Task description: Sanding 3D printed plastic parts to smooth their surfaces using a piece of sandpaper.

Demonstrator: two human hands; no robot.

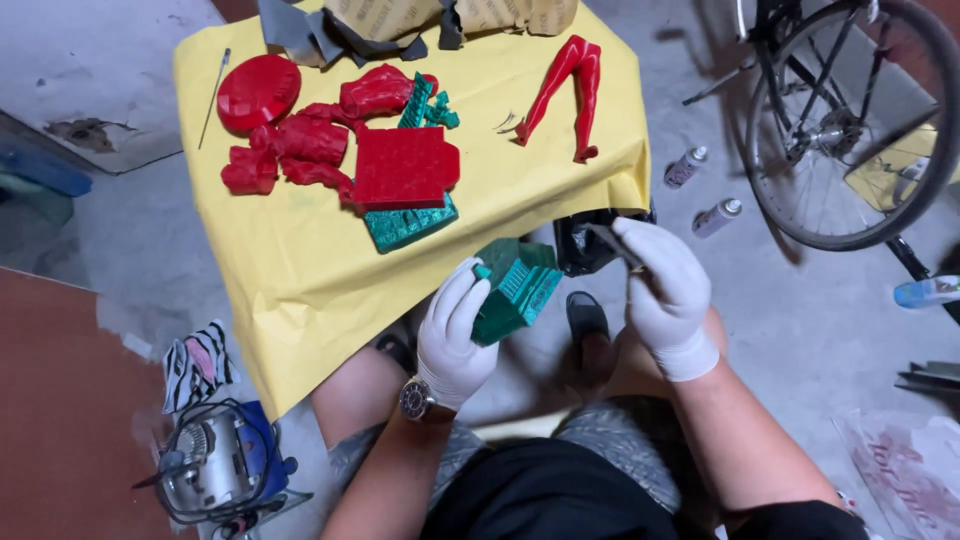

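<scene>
We judge the work to be partway along: on the table (300, 260), covered in yellow paper, lie a heap of red moulded parts (330, 140), a red pair of legs (565, 85) set apart near the far edge, and another green ribbed piece (405, 225) tucked under the red slab, none of them in hand. Only the green ribbed part (515, 290) is being handled, held in the air just off the table's near edge, above our knees. Our left hand (455, 335), gloved in white, is closed around it, fingers curled over its left side. Our right hand (665, 295), also gloved, is pinched narrow around a thin dark tool (608, 240), its tip apart from the part.
</scene>
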